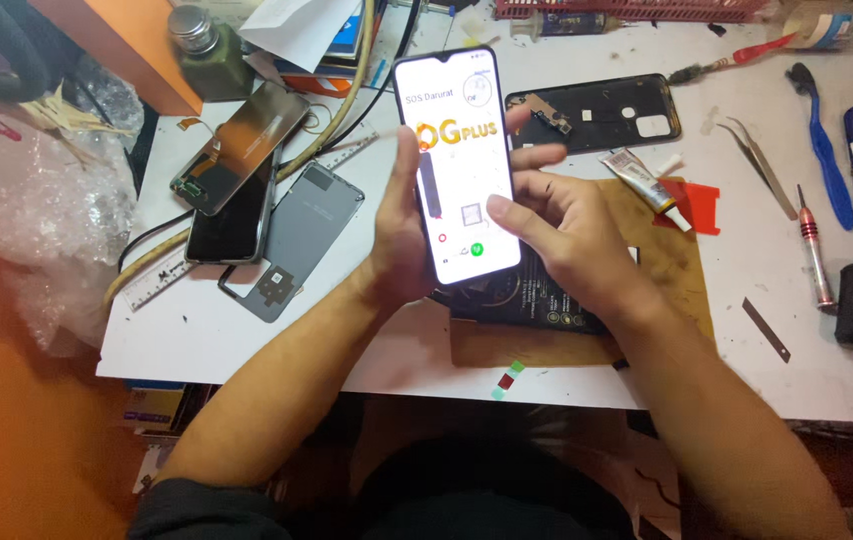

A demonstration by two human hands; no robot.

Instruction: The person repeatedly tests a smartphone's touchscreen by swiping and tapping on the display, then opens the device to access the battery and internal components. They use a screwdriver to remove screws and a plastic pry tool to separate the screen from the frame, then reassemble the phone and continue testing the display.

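In the centre of the frame the left hand (399,240) holds a smartphone (457,165) upright, its lit white screen facing the camera. The grip is closed around the phone's lower left edge, with the palm behind it and the thumb along the side. The right hand (567,235) comes in from the right; its thumb rests on the lower right part of the screen and its fingers curl loosely behind the phone's right edge, some of them blurred. It supports and touches the phone rather than clamping it.

The phone hangs above the white table (247,340), over a dark opened phone body (537,300) that lies on a brown mat (677,270). At the left lie a detached display panel (242,145), a dark phone (232,225) and a grey back cover (297,240). A black frame with a camera cut-out (607,110) lies upper centre right, a glue tube (642,180) just below it, tweezers (762,160) and a red-handled screwdriver (815,250) at the right.

The hold looks light for a thing held on edge: if the thumb presses hard while the left hand's grasp is only along one side, the phone could twist out and drop onto the opened body beneath, cracking glass or bending parts. A screen not yet bonded could also lift under that pressure. The open glue tube nearby could smear a sleeve or wrist.
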